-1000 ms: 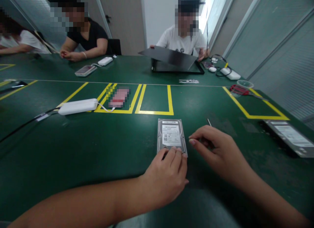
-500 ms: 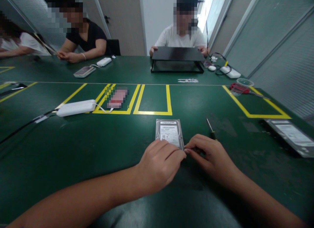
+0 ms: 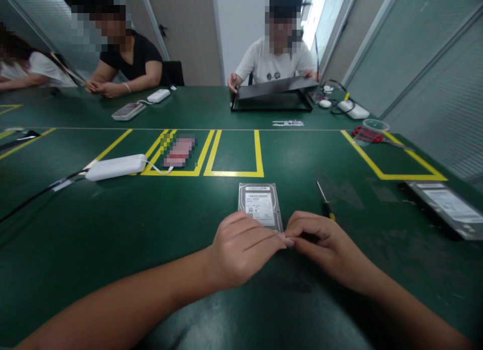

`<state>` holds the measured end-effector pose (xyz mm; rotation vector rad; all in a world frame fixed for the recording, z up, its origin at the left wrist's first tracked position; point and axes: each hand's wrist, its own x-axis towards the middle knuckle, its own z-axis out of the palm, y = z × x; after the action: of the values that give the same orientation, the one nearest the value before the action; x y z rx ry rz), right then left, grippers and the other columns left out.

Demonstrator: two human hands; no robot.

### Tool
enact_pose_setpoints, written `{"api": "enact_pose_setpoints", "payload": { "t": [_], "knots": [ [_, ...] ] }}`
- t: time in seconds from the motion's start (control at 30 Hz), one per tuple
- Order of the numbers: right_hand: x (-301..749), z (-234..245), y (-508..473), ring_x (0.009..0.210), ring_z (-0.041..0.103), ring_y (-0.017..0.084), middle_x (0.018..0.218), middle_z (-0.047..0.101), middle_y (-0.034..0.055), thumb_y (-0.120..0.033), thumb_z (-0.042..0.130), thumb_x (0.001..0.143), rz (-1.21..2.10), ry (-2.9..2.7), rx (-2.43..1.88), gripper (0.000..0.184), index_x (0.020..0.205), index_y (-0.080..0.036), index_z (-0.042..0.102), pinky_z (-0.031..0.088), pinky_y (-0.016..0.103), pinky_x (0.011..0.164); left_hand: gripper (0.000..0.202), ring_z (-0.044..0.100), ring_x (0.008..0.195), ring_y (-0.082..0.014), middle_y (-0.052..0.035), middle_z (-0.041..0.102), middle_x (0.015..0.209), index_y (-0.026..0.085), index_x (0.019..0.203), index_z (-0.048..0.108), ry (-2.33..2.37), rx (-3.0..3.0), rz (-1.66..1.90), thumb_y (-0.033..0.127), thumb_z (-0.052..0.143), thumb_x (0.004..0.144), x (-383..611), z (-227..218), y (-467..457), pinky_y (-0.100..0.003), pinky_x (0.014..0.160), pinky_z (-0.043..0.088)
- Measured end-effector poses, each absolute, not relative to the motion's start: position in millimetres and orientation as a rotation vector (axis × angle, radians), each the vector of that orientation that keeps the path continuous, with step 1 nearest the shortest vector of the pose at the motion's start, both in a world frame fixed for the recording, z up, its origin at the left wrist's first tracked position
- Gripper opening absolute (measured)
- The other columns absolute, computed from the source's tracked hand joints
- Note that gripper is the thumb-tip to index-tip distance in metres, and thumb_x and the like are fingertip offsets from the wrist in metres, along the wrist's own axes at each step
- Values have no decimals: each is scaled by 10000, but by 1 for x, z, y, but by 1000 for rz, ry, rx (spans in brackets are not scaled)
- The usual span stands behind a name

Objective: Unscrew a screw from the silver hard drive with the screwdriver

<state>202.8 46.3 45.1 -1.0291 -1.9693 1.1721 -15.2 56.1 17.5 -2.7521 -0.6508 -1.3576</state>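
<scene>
Green table (image 3: 75, 234), yellow tape (image 3: 234, 174) outlines on it. Left side: long white box (image 3: 115, 167), black cable (image 3: 37, 196) running off frame, white cord to pink phone (image 3: 180, 152), pixelated, inside a tape outline. Far side: person in white shirt (image 3: 260, 63), black sheet (image 3: 264, 89) tilted over black frame (image 3: 271, 109); white strips (image 3: 289, 123) lie nearer. Person in dark top (image 3: 145, 53) seated left of them, another person in white (image 3: 39, 66) at left edge. Right: clear cup (image 3: 375, 124) beside something red. Door (image 3: 181, 33) behind, glass wall (image 3: 433, 88) right.
</scene>
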Motion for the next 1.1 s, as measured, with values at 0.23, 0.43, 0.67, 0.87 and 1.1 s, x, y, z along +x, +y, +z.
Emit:
{"api": "enact_pose_setpoints", "payload": {
  "t": [0.23, 0.43, 0.67, 0.87, 1.1],
  "knots": [
    [198, 42, 45, 815, 575, 104, 867, 599, 28, -222, 489, 996, 1034, -2014, -1035, 212, 928, -171, 684, 452, 231, 723, 128, 693, 793, -140, -16, 761, 919, 162, 1022, 670, -639, -2691, -1169, 153, 643, 897, -18, 22, 64, -304, 701, 490],
    [203, 36, 44, 926, 567, 141, 1023, 605, 77, -188, 447, 991, 594, -2240, -1040, 257, 1158, -166, 641, 475, 270, 802, 73, 660, 735, -150, -18, 720, 805, 168, 913, 683, -853, -2761, -1198, 172, 615, 887, -15, 23, 66, -307, 699, 480],
    [225, 33, 57, 860, 548, 250, 934, 605, 120, -324, 474, 969, -459, -2371, -1719, 261, 970, -143, 661, 438, 381, 732, 115, 644, 749, -136, -29, 704, 831, 149, 874, 668, -1107, -2950, -1394, 147, 554, 861, -8, 30, 67, -263, 697, 511],
    [242, 42, 58, 755, 598, 262, 873, 592, 126, -408, 477, 956, -361, -2243, -2286, 285, 865, -159, 580, 337, 317, 517, 138, 648, 781, -137, -32, 705, 861, 154, 899, 677, -1177, -3024, -1447, 134, 545, 862, -8, 33, 66, -266, 718, 525],
    [248, 48, 62, 791, 655, 330, 916, 639, 124, -444, 453, 959, 54, -2173, -2573, 291, 908, -178, 560, 420, 381, 545, 118, 627, 719, -118, -11, 686, 820, 155, 909, 657, -1188, -3035, -1471, 123, 581, 825, -5, 30, 64, -251, 692, 518]
  ]
}}
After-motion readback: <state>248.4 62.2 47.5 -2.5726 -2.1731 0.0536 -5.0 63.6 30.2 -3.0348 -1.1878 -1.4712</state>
